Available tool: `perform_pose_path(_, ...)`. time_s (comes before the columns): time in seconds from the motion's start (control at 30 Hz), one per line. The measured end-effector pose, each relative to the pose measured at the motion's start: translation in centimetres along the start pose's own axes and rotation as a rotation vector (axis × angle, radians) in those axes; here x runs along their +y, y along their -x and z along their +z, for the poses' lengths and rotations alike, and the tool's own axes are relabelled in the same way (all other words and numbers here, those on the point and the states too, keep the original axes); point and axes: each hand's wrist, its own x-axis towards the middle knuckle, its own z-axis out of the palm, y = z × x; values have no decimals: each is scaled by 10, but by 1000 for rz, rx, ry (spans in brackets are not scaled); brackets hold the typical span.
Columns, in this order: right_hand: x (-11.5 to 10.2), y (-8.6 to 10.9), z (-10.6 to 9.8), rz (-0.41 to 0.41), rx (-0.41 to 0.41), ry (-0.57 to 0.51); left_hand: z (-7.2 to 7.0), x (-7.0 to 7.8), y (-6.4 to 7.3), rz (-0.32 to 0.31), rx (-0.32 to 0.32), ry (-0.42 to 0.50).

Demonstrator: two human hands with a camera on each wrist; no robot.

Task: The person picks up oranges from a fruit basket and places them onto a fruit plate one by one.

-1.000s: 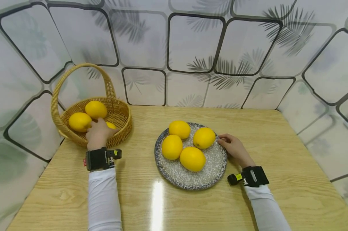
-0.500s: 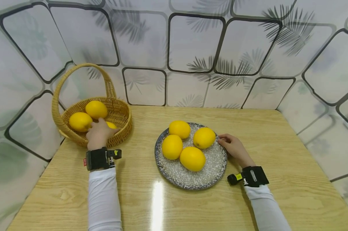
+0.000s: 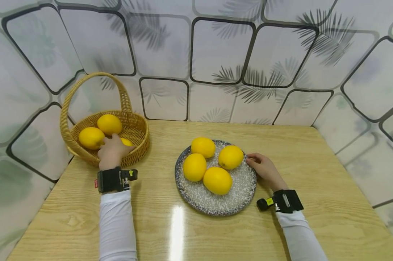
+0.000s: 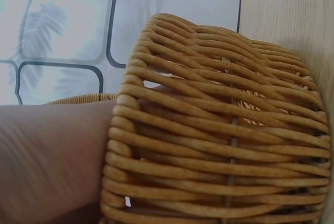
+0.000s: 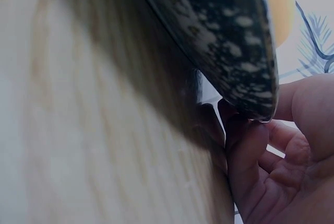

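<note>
My left hand (image 3: 113, 149) reaches down into the wicker basket (image 3: 139, 154) and grips a lemon (image 3: 127, 142), with fingers and thumb spread round it. Most of that lemon is hidden under the hand. Two more lemons, a front one (image 3: 91, 138) and a back one (image 3: 109, 124), lie beside the fingers. In the left wrist view the basket wall (image 4: 219, 140) covers the fingers. At the right, my right hand (image 3: 263, 166) holds the rim of a speckled grey plate (image 3: 238, 195). The right wrist view shows fingertips (image 5: 250, 140) under the plate's dark edge (image 5: 245, 67).
Several lemons sit grouped on the plate, among them a front one (image 3: 217, 180) and a right one (image 3: 230, 157). The basket's tall handle (image 3: 65, 112) arches over its left part. Behind the wooden table (image 3: 157, 232) stands a patterned wall (image 3: 163, 47).
The head view has tilted very slightly. Both hands, the basket, the plate and the lemons keep their places.
</note>
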Motion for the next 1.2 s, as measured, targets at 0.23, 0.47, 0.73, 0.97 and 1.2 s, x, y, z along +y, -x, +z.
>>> perform_pose_path(0.23, 1, 0, 0, 17, -6, -4, 0, -1, 0, 2, -5, -3)
perform_pose_path(0.47, 1, 0, 1, 14, -1, -8, -1, 0, 0, 5, -6, 1)
perform_pose_path(0.73, 1, 0, 0, 2, 2, -10, -1, 1, 2, 20, 4, 0)
perform_pose_path(0.97, 3, -1, 1, 10, 1, -9, -1, 2, 2, 25, -3, -14)
perform_pose_path(1.2, 3, -1, 1, 13, 3, -6, -1, 2, 2, 19, -14, -16)
